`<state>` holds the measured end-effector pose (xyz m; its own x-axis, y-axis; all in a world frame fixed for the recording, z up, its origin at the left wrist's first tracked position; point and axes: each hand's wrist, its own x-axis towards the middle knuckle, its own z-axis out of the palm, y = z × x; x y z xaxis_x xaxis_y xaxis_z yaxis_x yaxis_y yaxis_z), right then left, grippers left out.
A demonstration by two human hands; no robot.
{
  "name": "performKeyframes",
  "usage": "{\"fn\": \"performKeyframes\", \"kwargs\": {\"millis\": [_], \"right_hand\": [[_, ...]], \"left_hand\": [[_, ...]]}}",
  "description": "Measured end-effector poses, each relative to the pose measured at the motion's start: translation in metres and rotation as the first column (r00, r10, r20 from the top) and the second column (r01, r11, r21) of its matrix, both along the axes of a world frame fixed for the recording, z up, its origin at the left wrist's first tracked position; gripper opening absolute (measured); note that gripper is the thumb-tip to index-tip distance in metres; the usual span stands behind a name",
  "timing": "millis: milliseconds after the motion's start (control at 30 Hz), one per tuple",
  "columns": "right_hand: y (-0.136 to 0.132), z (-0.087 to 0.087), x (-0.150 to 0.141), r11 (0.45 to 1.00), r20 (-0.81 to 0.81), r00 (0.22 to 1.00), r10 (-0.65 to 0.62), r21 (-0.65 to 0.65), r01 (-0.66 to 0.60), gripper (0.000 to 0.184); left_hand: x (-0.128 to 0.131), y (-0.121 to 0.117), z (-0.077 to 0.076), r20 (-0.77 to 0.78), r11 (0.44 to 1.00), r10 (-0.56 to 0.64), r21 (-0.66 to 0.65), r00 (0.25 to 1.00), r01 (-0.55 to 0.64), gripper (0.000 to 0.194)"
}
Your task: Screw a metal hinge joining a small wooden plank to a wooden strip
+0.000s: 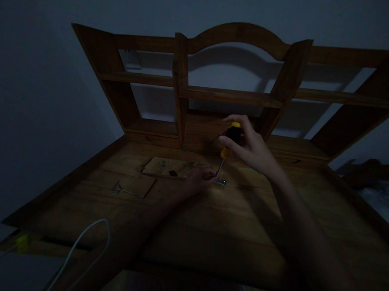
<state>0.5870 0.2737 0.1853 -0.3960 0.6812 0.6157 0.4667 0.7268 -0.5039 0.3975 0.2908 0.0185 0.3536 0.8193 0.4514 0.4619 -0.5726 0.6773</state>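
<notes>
In the dim head view, my right hand [246, 144] is wrapped round the black and yellow handle of a screwdriver [226, 153]. Its shaft slants down to the fingertips of my left hand [199, 179]. Those fingers are pinched together low over the desk, around the screwdriver's tip; whatever they hold there is too small and dark to make out. Just right of them lies a small metal hinge or bracket [221, 181] with holes in it, close to the tip.
A worn wooden board [162, 166] lies left of my hands. Nearer me is a thin square panel [140, 186] with small metal pieces [116, 187] beside it. A shelf unit [229, 95] stands along the desk's back. A white cable [78, 239] loops over the front left.
</notes>
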Motion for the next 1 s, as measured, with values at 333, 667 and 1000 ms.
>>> {"fn": "performKeyframes", "kwargs": {"millis": [333, 667, 1000], "right_hand": [[0.007, 0.000, 0.006, 0.989, -0.009, 0.994, -0.111, 0.097, 0.111, 0.048], [0.002, 0.001, -0.001, 0.989, 0.027, 0.997, -0.077, 0.125, 0.073, 0.042], [0.000, 0.008, 0.014, 0.999, 0.040, 0.999, -0.015, -0.032, 0.016, 0.049]], "left_hand": [[-0.003, -0.004, 0.013, 0.216, 0.959, 0.003, -0.278, 0.976, 0.059, 0.018], [-0.002, -0.009, 0.015, 0.259, 0.954, -0.033, -0.281, 0.965, 0.108, 0.018], [-0.005, -0.008, 0.013, 0.114, 0.983, -0.052, -0.167, 0.992, 0.071, 0.026]]}}
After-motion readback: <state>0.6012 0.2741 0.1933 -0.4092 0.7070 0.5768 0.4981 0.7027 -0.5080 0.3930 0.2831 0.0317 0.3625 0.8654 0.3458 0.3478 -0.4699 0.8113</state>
